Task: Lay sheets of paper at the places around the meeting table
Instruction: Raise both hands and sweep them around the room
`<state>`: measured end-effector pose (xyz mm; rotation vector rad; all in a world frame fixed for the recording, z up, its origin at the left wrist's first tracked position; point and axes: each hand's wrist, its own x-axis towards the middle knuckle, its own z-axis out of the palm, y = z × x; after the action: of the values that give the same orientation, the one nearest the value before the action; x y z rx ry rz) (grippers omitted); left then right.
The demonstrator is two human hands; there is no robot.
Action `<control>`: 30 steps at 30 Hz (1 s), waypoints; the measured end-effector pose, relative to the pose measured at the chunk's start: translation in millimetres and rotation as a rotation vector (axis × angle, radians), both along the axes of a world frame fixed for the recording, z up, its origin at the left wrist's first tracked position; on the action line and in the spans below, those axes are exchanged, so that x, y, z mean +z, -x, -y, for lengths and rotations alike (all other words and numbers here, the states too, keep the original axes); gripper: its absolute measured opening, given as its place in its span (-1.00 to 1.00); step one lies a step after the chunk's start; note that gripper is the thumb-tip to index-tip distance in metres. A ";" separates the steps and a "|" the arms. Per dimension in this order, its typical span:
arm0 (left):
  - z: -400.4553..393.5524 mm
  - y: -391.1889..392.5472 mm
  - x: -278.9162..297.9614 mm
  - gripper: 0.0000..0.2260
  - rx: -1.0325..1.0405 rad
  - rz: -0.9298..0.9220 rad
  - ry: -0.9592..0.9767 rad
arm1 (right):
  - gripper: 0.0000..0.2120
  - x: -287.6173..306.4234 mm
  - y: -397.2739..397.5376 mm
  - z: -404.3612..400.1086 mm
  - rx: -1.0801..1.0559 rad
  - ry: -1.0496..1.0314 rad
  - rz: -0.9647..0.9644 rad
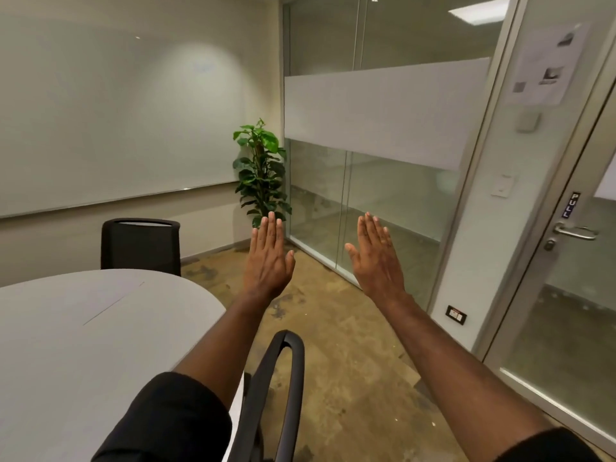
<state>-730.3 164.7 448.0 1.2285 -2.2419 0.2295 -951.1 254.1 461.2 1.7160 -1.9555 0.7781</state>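
The grey oval meeting table fills the lower left, its top bare of paper in the part I see. My left hand is stretched out in front of me, flat, palm down, fingers straight and together, holding nothing. My right hand is held out the same way to its right, also holding nothing. Both hands hover over the floor beyond the table's right end. No sheet of paper is in either hand or on the table.
A black chair stands at the table's far side; another black chair's back is just below my arms. A potted plant fills the corner. Glass partition and a door with a handle are on the right. A whiteboard covers the left wall.
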 end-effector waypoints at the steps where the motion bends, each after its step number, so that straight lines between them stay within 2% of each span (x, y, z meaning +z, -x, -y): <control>1: 14.2 11.0 -5.1 -0.40 -0.003 0.003 0.009 | -0.36 -2.3 9.6 16.0 0.013 -0.005 -0.012; 13: 273.7 127.5 -16.7 -0.40 0.111 -0.119 0.034 | -0.31 10.0 127.9 274.6 0.155 -0.096 -0.168; 21: 411.9 171.3 -16.0 -0.36 0.190 -0.056 0.031 | -0.31 6.1 173.2 445.3 0.255 -0.070 -0.154; 30: 569.9 209.7 10.4 -0.34 0.409 0.017 0.079 | -0.30 18.4 201.2 655.3 0.457 -0.009 -0.249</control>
<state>-940.0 -405.2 458.4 1.6352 -1.9537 0.4796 -1152.3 -401.3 479.6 2.1830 -1.4227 0.6602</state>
